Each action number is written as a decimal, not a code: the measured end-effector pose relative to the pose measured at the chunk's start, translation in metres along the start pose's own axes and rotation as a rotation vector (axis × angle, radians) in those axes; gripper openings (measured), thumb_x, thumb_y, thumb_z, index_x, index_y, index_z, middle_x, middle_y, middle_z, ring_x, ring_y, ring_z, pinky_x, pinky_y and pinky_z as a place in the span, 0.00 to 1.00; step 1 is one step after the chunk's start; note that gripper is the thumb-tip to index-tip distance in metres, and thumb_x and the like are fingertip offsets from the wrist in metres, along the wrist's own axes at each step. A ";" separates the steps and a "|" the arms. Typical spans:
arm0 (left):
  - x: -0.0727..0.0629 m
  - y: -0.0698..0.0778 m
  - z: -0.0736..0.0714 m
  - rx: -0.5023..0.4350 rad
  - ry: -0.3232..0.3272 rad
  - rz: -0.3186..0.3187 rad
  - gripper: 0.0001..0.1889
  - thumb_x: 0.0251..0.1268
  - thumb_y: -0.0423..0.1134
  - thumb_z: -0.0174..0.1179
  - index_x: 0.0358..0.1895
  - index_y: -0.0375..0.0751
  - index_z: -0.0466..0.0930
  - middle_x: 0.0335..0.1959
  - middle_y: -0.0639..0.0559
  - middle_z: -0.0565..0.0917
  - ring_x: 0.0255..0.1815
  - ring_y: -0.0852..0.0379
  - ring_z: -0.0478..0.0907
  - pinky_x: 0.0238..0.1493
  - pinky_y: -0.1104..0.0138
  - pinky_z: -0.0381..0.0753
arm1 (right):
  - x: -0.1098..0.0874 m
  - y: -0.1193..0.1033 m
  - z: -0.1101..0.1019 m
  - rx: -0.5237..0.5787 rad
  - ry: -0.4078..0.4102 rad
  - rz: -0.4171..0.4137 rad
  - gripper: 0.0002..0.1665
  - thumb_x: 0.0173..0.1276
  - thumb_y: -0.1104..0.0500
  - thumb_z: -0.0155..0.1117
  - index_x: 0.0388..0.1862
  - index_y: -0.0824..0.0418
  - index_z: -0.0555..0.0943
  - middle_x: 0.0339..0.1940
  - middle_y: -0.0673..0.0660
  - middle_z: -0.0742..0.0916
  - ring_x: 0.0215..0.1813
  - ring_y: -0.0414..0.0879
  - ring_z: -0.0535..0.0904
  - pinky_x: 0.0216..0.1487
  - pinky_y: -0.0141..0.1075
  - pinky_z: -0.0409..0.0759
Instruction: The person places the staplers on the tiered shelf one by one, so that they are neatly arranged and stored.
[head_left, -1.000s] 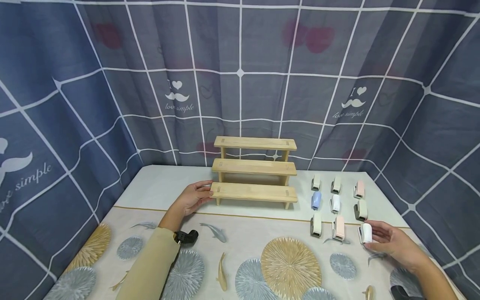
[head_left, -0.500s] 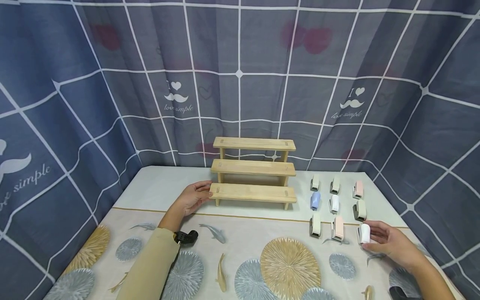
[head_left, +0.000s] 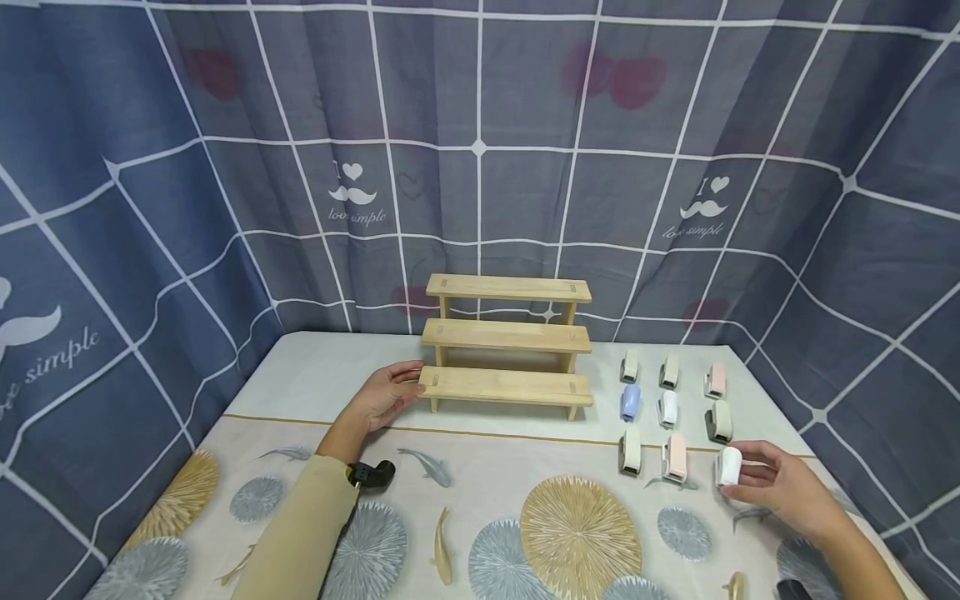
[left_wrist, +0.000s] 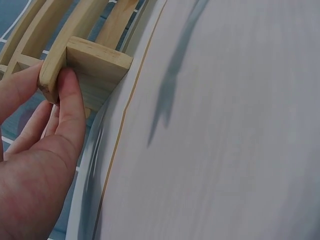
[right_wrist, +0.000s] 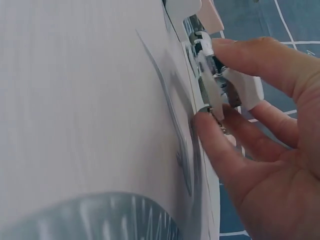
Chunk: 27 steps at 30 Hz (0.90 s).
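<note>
My left hand (head_left: 386, 396) pinches the left end of the lowest board on a three-tier wooden stand (head_left: 506, 385). In the left wrist view, the thumb is on one face of that board (left_wrist: 60, 47) and a finger is on the other. At the table's right side, my right hand (head_left: 783, 483) holds a small white stapler (head_left: 729, 466) between thumb and fingers. The right wrist view shows its white cover (right_wrist: 246, 89) and metal parts close over the cloth. A pink stapler (head_left: 675, 457) stands just left of it, and an olive-grey one (head_left: 719, 421) behind it.
Other mini staplers stand in rough rows right of the wooden stand, including a blue one (head_left: 631, 402), a white one (head_left: 668, 408) and a far pink one (head_left: 716, 380). A checked curtain (head_left: 480, 192) encloses the back and sides of the patterned tablecloth (head_left: 420, 533).
The white stapler has turned slightly in my right hand, so less of its base shows at the left. My left hand stays on the board.
</note>
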<state>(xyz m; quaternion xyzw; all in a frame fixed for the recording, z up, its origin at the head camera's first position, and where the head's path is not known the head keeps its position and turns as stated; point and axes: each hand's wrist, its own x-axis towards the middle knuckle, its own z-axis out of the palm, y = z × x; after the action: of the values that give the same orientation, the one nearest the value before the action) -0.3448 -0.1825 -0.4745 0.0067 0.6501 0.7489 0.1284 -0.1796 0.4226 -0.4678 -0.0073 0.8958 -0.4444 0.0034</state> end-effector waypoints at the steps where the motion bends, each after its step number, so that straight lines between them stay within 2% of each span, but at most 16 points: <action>1: 0.000 0.000 0.000 -0.002 0.000 -0.001 0.35 0.66 0.19 0.61 0.76 0.28 0.61 0.58 0.46 0.79 0.43 0.63 0.85 0.42 0.76 0.86 | -0.001 -0.001 0.001 0.013 0.004 -0.008 0.45 0.56 0.67 0.80 0.67 0.81 0.66 0.50 0.63 0.86 0.42 0.27 0.82 0.41 0.30 0.88; 5: 0.000 0.001 0.000 -0.006 -0.001 -0.009 0.36 0.66 0.19 0.61 0.77 0.28 0.61 0.57 0.47 0.79 0.43 0.63 0.85 0.42 0.76 0.86 | -0.002 -0.005 0.004 0.077 0.056 -0.064 0.41 0.55 0.70 0.79 0.64 0.78 0.69 0.43 0.41 0.87 0.42 0.29 0.85 0.40 0.30 0.88; 8: 0.000 0.001 0.001 -0.003 0.002 -0.012 0.36 0.66 0.19 0.61 0.77 0.29 0.61 0.56 0.49 0.79 0.43 0.63 0.85 0.41 0.76 0.86 | -0.001 -0.011 0.007 0.142 0.090 -0.124 0.36 0.56 0.73 0.77 0.63 0.71 0.74 0.41 0.35 0.86 0.42 0.30 0.86 0.40 0.28 0.88; 12: -0.001 0.001 0.001 0.010 0.003 -0.013 0.35 0.66 0.19 0.61 0.76 0.29 0.62 0.56 0.50 0.79 0.43 0.64 0.85 0.42 0.77 0.86 | 0.001 -0.024 0.014 0.259 0.093 -0.182 0.36 0.56 0.76 0.75 0.64 0.64 0.77 0.44 0.37 0.87 0.45 0.30 0.86 0.43 0.26 0.87; 17: -0.001 0.002 0.001 0.011 -0.002 -0.011 0.35 0.66 0.19 0.61 0.76 0.29 0.63 0.57 0.50 0.79 0.44 0.63 0.84 0.44 0.76 0.86 | 0.006 -0.042 0.028 0.361 0.052 -0.242 0.38 0.58 0.77 0.73 0.68 0.70 0.73 0.48 0.41 0.87 0.48 0.32 0.86 0.47 0.26 0.87; 22: -0.002 0.003 0.001 0.026 -0.004 -0.007 0.34 0.65 0.20 0.62 0.75 0.30 0.63 0.58 0.48 0.79 0.43 0.64 0.83 0.42 0.76 0.86 | 0.016 -0.063 0.045 0.348 0.006 -0.255 0.41 0.60 0.73 0.74 0.71 0.74 0.69 0.49 0.42 0.86 0.49 0.33 0.86 0.47 0.28 0.87; 27: -0.004 0.003 0.001 0.035 -0.004 -0.006 0.34 0.66 0.19 0.61 0.76 0.29 0.63 0.61 0.44 0.77 0.42 0.65 0.83 0.40 0.77 0.85 | 0.029 -0.079 0.063 0.346 -0.025 -0.298 0.41 0.59 0.73 0.75 0.70 0.78 0.68 0.50 0.43 0.86 0.49 0.33 0.86 0.48 0.28 0.87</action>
<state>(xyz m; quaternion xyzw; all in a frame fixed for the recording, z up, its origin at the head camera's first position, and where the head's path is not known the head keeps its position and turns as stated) -0.3418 -0.1826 -0.4704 0.0083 0.6628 0.7370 0.1319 -0.2067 0.3244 -0.4435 -0.1443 0.7951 -0.5870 -0.0499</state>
